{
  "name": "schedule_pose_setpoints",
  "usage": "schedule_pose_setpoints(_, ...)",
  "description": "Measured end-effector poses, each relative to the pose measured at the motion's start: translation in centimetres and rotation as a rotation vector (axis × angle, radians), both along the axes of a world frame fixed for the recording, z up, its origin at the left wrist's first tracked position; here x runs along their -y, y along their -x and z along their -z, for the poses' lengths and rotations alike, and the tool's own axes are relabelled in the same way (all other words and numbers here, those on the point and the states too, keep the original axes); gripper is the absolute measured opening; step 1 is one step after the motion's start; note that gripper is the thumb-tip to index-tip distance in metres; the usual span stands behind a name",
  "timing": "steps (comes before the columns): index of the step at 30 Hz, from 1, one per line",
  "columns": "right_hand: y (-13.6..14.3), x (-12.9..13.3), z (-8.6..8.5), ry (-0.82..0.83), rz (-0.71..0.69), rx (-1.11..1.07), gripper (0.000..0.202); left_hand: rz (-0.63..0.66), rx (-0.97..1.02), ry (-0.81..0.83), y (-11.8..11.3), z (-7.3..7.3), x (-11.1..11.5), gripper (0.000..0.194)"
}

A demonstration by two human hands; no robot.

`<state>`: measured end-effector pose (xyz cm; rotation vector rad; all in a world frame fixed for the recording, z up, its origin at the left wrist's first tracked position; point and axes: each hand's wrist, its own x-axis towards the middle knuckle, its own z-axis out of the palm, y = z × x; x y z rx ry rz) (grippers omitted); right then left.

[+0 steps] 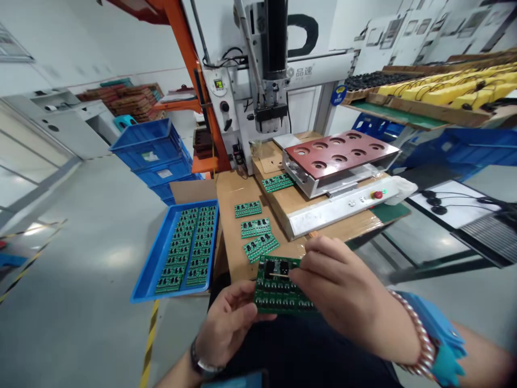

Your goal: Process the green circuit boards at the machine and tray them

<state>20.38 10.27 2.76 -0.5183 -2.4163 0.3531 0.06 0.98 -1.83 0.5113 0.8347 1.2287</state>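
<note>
In the head view, the left hand [232, 317] grips a green rectangular circuit board [277, 296] with black components [271, 268] before the near edge of the brown tabletop [229, 237], the right hand [343, 293] pinching a thin pale stick [278, 275] over it, apparently tending components, the next move calling for steadiness, loose green boards [254, 228] limiting room beyond.
</note>
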Motion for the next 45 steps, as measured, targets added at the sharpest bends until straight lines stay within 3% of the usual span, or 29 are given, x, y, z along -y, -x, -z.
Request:
schedule_pose_setpoints(26,-0.32,-0.1,-0.71,0.042,0.013,0.008,0.019,-0.011,-0.002,0.015,0.16,-0.07,-0.14,0.02)
schedule_pose_setpoints(45,-0.5,0.11,-0.01,0.042,-0.022,0.023,0.02,-0.013,0.014,-0.008,0.16,-0.04,-0.12,0.02)
